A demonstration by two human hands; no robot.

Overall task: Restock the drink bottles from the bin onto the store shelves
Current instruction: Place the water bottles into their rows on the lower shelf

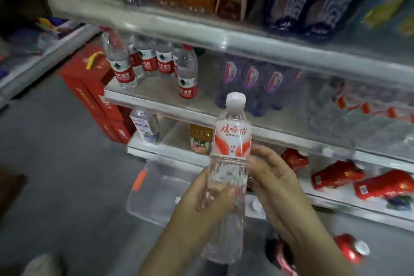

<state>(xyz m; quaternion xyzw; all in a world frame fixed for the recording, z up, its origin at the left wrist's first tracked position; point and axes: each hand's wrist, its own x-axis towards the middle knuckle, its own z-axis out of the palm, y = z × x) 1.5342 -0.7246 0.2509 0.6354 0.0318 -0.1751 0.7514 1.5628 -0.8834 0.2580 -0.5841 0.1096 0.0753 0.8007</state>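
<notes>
free: middle shelf [207, 94] gap | left: red-label bottle [187, 78] | right: purple bottles [251, 85]

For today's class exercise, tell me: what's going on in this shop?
A person holds a white-capped water bottle upright in both hands, the left hand gripping its middle, the right hand at its side. It is in front of the drink shelves, not yet placed. A clear bin sits on the floor below.
</notes>
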